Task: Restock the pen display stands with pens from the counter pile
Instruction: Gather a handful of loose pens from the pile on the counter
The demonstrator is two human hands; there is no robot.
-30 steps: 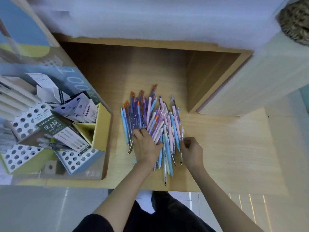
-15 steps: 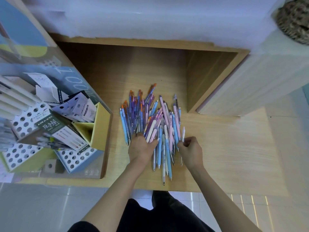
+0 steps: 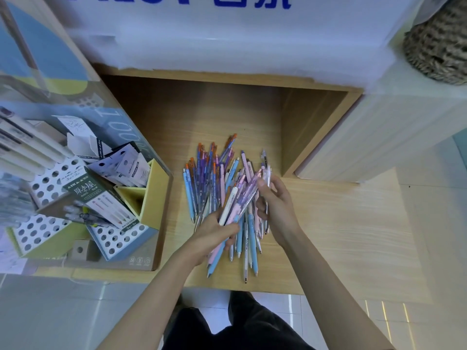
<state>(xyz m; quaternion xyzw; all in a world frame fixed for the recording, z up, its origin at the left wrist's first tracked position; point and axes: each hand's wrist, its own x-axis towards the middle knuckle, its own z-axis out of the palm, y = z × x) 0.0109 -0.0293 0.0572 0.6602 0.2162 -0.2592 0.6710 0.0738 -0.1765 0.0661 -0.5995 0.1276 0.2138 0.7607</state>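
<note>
Pastel pen bundle point(image 3: 235, 200) gripped in left hand point(image 3: 214, 232), right hand point(image 3: 276, 205) pinching its upper ends, just above pen pile point(image 3: 202, 180) at middle of wooden counter point(image 3: 341, 236); perforated display stands point(image 3: 48, 183) at counter's left edge.

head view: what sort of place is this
Probably a stationery shop counter: a loose pile of pens on the wooden counter, perforated pen display stands with a boxed pen pack to the left, and a white sign with blue lettering behind.
</note>
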